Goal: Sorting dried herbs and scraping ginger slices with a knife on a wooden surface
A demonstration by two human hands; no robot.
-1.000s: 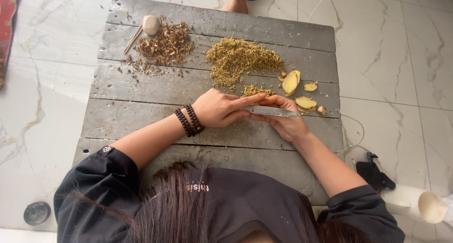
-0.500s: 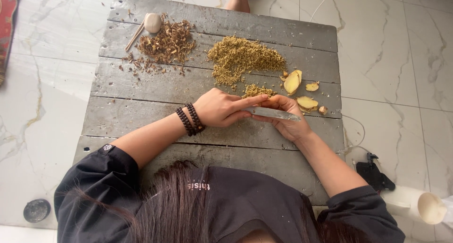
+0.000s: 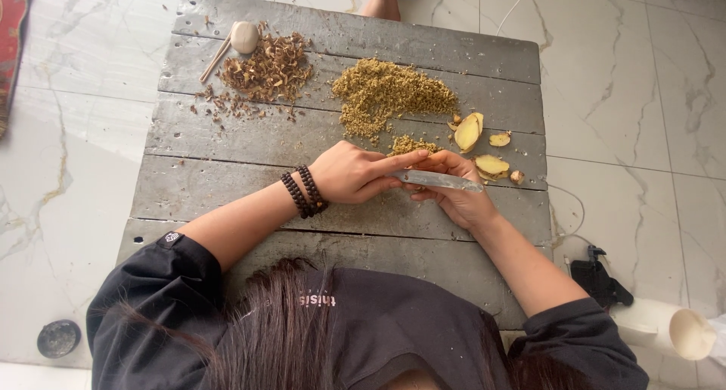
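step: wiping the blade, by the look | left hand (image 3: 349, 174) fingers together, pressed on long grey metal knife blade (image 3: 437, 180) | right hand (image 3: 455, 193) clamped on knife, above grey plank surface (image 3: 227, 144) | near: yellow ginger slices (image 3: 469, 131), minced pile (image 3: 387, 93) | next: calls for care near edge

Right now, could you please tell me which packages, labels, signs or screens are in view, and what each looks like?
Small white printed label: on the back of the person's black top, bottom centre; a short line of pale lettering.
Small square sleeve patch: on the black left sleeve; dark with a pale mark.
No packages, signs or screens show.
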